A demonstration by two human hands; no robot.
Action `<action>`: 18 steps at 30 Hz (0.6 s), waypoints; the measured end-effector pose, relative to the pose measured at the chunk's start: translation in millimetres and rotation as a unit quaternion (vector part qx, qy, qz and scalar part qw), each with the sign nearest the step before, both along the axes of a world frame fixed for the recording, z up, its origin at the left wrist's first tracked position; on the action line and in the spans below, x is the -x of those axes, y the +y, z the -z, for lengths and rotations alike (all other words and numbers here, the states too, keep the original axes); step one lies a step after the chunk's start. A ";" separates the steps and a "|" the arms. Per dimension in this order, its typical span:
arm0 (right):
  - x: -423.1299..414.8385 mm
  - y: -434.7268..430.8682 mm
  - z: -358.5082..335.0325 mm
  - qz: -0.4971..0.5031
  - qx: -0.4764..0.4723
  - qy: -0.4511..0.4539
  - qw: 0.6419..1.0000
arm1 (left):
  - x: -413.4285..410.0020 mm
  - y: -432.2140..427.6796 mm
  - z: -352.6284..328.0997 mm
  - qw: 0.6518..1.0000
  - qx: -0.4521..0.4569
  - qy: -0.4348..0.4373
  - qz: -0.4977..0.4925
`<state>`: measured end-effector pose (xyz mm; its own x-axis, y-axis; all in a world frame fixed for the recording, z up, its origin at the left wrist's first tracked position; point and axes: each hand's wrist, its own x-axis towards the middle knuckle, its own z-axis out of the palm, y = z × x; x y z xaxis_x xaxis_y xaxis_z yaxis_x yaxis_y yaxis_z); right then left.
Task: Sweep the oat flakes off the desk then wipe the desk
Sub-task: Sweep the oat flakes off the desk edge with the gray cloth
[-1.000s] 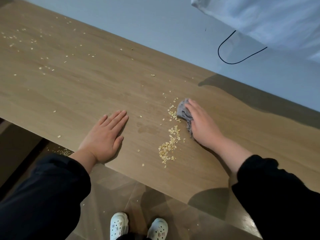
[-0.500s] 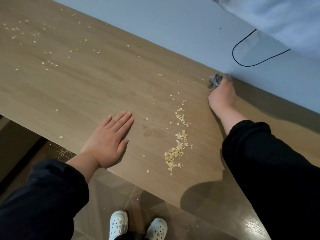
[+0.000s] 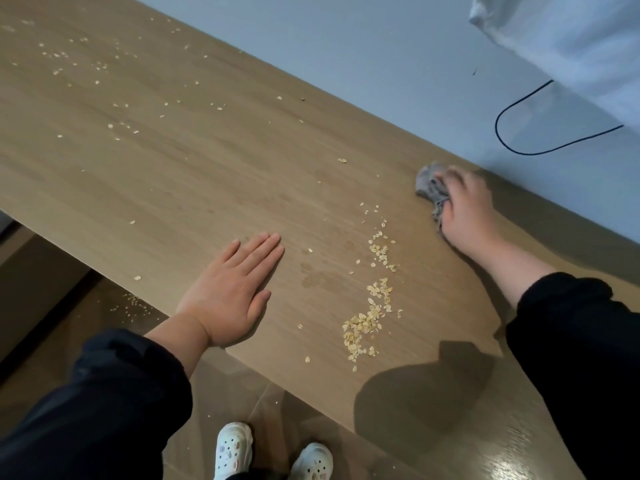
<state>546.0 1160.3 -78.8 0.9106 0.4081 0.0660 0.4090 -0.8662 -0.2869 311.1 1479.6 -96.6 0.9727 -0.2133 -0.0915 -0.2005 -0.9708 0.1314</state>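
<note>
- While both arms reach over the desk [image 3: 173, 188], two white shoes [image 3: 232, 452] show on the floor [image 3: 242, 396] below its front edge. A small scatter of fallen flakes [image 3: 133, 303] lies on the floor further left.
- One left hand [image 3: 228, 299] lies flat on the desk just inside the front edge, fingers straight and together, holding nothing.
- Just right of it, and not touching it, one loose band of oat flakes [image 3: 367, 320] runs from near the front edge toward the back. They are too many to count.
- One right hand [image 3: 467, 209], somewhat blurred, sits near the desk's back edge by the wall [image 3: 346, 46]. Its fingers curl over one bunched grey cloth [image 3: 427, 188] pressed to the wood.
- Further off to the left, thin stray flakes [image 3: 86, 64] dot the far part of the desk, well apart from the band.
- One black cable [image 3: 519, 147] loops on the wall, and one white fabric [image 3: 571, 36] hangs at the top right.
- Sweeping looks to be the step in hand, with wiping proper not yet begun. The next move likely calls for dragging the cloth toward the front edge so it catches the band and pushes it off. After that, the stray flakes need the same treatment.
</note>
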 end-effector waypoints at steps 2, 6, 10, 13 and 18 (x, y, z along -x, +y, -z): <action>-18.2 9.7 -0.8 0.046 0.002 -0.007 0.999 | -0.2 0.2 -0.2 1.000 -0.003 -0.001 0.001; -42.9 49.0 3.2 0.033 -0.030 0.003 0.999 | 0.0 -0.8 -0.7 1.000 -0.003 -0.001 0.001; -48.8 81.7 1.5 0.004 -0.041 0.031 0.999 | -0.2 -1.1 -0.1 1.000 -0.002 0.000 0.000; -20.7 86.3 -3.0 -0.082 -0.054 0.063 0.993 | -0.5 -0.7 0.0 1.000 -0.003 0.004 -0.001; 34.5 60.3 -5.6 -0.212 -0.065 0.088 0.971 | 0.2 -0.8 0.4 1.000 -0.003 0.003 -0.003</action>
<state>511.5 1220.6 -73.3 0.6646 0.7472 0.0009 0.6557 -0.5826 -0.4803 310.9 1478.9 -97.1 0.9733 -0.2075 -0.0977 -0.1946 -0.9727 0.1267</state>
